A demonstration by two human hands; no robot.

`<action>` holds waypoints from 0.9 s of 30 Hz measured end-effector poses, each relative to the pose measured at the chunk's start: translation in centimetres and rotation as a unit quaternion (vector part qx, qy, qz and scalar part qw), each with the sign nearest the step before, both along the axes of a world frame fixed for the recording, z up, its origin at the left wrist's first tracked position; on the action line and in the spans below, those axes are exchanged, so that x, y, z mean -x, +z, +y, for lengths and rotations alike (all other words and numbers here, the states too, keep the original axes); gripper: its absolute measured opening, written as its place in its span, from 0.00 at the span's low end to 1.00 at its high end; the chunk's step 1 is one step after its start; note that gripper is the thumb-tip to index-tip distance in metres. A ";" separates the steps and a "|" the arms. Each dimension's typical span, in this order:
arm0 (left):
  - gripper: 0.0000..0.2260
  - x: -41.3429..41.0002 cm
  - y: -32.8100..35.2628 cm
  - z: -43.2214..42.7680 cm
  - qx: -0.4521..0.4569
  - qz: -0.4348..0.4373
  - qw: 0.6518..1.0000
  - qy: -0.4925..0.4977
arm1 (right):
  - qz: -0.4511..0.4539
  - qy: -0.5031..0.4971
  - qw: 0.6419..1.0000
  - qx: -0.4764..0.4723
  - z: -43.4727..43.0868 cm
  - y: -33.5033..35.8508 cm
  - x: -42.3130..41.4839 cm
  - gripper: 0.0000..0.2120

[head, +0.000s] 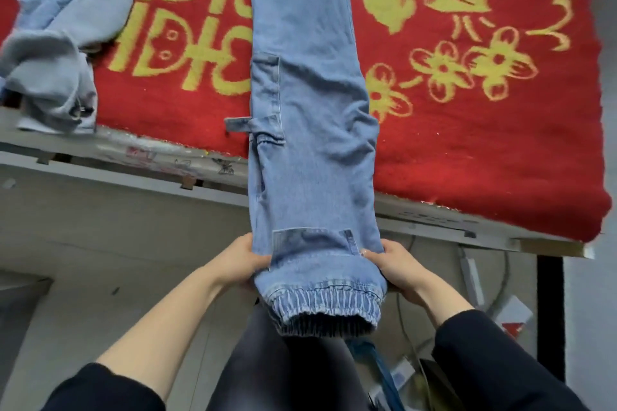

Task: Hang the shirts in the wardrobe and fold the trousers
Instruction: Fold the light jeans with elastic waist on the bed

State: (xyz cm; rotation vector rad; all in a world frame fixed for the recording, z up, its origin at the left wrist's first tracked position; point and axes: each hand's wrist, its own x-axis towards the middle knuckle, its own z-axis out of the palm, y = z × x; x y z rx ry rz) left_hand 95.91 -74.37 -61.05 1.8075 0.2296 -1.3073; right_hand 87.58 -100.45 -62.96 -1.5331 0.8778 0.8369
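Light blue denim trousers (pixel 310 117) lie lengthwise on the red blanket (pixel 467 130), legs stacked, with the elastic cuffs hanging past the table's front edge. My left hand (pixel 245 260) grips the left side of the legs just above the cuffs. On the opposite side, at the same height, my right hand (pixel 397 267) grips them too. The upper part of the trousers runs out of view at the top.
A pale blue garment (pixel 63 40) lies crumpled at the blanket's left end, partly over the table edge (pixel 133 170). Cables and small boxes (pixel 510 314) sit on the floor under the table at right. A black table leg (pixel 551 310) stands at right.
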 end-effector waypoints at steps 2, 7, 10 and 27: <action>0.08 2.1 1.0 0.3 -0.018 0.070 0.997 -0.039 | 0.060 0.031 0.997 -0.021 -0.6 1.3 2.1 0.12; 0.14 2.0 3.6 0.6 -0.006 0.114 0.991 -0.066 | 0.069 0.024 0.996 -0.052 -2.2 4.9 2.0 0.18; 0.17 -1.1 5.6 -0.3 0.029 0.071 0.995 0.069 | -0.003 -0.076 0.993 -0.093 -2.7 7.0 -1.9 0.22; 0.09 -30.2 3.3 -7.2 0.046 0.010 0.962 0.269 | -0.127 -0.160 0.978 -0.047 -5.1 5.0 -32.6 0.09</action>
